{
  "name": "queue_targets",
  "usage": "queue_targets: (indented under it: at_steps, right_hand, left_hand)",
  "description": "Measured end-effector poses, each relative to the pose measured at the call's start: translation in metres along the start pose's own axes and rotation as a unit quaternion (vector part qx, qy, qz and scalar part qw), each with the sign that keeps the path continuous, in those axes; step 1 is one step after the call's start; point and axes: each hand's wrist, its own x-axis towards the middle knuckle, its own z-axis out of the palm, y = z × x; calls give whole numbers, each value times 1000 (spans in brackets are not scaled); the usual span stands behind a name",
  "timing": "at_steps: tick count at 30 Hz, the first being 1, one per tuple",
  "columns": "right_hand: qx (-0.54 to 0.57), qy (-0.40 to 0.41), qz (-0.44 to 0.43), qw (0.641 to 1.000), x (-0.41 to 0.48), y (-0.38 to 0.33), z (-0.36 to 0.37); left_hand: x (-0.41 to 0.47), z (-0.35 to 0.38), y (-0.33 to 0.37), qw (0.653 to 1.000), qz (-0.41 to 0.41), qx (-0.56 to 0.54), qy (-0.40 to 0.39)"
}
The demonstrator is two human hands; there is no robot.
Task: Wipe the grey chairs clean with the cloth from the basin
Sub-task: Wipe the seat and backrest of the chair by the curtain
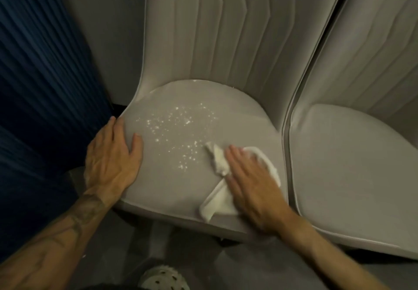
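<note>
A grey padded chair (237, 99) fills the middle of the view, its seat scattered with white crumbs (178, 131). A crumpled white cloth (218, 201) lies on the seat's front right part. My right hand (251, 183) presses flat on the cloth with straight fingers, to the right of the crumbs. My left hand (113, 154) rests flat on the seat's left edge, fingers straight. A second grey chair (352, 154) stands right beside the first, on its right.
A dark blue pleated curtain (40, 86) hangs at the left, close to the first chair. A grey wall (101, 29) is behind. Below the seat is dark floor (248, 267), with a light perforated shoe (164, 278) at the bottom edge.
</note>
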Motion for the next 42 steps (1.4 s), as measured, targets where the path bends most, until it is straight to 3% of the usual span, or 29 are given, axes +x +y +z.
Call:
queue_targets:
  at_steps: [3, 5, 9, 11, 18, 24, 27, 30, 35, 39, 42]
  right_hand:
    - [-31, -16, 143, 989, 38, 48, -20]
    - [-19, 2, 180, 983, 52, 41, -20]
    - [33, 2, 55, 998, 20, -9, 8]
    - [34, 4, 27, 999, 25, 2, 5]
    - [19, 14, 185, 982, 147, 54, -25]
    - [44, -11, 10, 999, 105, 31, -2]
    - [25, -7, 85, 996, 147, 68, -19]
    - [38, 5, 157, 987, 190, 56, -26]
    - [68, -27, -15, 997, 167, 22, -6]
    - [32, -33, 80, 996, 186, 72, -27]
    - [40, -4, 167, 985, 208, 59, -28]
  left_hand:
    - [0, -2, 0, 1000, -1, -9, -1]
    - [0, -2, -1, 1000, 5, -4, -4]
    - [1, 0, -3, 1000, -1, 0, -7]
    - [2, 1, -3, 1000, -4, 2, -9]
    - [1, 1, -2, 1000, -6, -1, -12]
    - [2, -2, 0, 1000, -12, 5, -12]
    - [3, -2, 1, 1000, -12, 9, -17]
    - [3, -3, 3, 1000, -9, 10, -19]
    - [4, -1, 0, 1000, -9, 9, -20]
    - [4, 0, -2, 1000, -8, 7, -16]
    - [5, 2, -3, 1000, -6, 11, -10]
